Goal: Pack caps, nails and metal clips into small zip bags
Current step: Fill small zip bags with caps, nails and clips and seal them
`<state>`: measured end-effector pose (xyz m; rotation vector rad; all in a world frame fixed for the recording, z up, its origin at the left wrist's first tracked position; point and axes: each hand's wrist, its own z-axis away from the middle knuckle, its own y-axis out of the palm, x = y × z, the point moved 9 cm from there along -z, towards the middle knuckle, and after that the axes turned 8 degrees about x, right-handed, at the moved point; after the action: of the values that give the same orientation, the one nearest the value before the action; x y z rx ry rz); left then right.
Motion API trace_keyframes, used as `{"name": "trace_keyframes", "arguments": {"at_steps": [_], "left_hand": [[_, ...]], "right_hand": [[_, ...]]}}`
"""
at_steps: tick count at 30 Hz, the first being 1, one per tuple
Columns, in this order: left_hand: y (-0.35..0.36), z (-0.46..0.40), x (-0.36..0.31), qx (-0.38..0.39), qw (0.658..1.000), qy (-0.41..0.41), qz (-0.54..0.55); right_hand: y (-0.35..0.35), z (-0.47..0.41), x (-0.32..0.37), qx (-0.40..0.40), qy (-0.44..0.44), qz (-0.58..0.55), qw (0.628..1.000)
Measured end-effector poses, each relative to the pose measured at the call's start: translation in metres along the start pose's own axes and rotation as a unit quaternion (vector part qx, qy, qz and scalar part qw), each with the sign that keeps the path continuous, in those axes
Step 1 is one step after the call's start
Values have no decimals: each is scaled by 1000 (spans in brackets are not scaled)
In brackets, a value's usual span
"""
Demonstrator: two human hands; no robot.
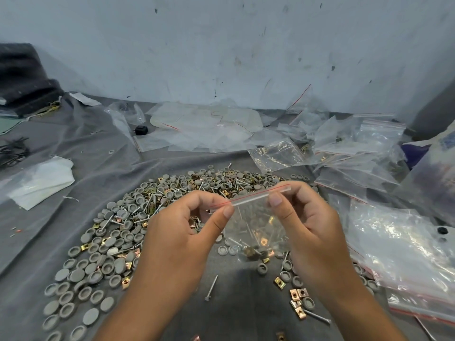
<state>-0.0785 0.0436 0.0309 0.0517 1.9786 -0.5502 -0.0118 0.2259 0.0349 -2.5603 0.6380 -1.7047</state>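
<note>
A small clear zip bag (256, 227) with a red line along its top hangs between my hands above the table. Nails, a few gold clips and grey caps lie in its bottom. My left hand (182, 232) pinches the bag's top strip at its left end between thumb and forefinger. My right hand (305, 222) pinches the same strip near its right end. Under and behind the bag spreads a big heap of grey caps (103, 244), nails (211, 287) and gold metal clips (298, 295) on a grey cloth (103, 156).
Stacks of clear zip bags (398, 247) lie at the right and more crumpled bags (204, 126) along the back by the wall. White folded plastic (41, 180) sits at the left, dark nails (12, 151) at the far left, a black bundle (22, 77) in the back-left corner.
</note>
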Motion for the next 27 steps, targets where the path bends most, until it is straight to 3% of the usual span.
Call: {"name": "trace_keyframes", "arguments": {"at_steps": [8,27], "left_hand": [[-4,-2,4,-11,998,-19,57],[-3,0,-5,-11,1000,17,-15]], "right_hand": [[-9,-2,-2,-16,3,-27,1000],[12,0,-6,50,25,-62,997]]}}
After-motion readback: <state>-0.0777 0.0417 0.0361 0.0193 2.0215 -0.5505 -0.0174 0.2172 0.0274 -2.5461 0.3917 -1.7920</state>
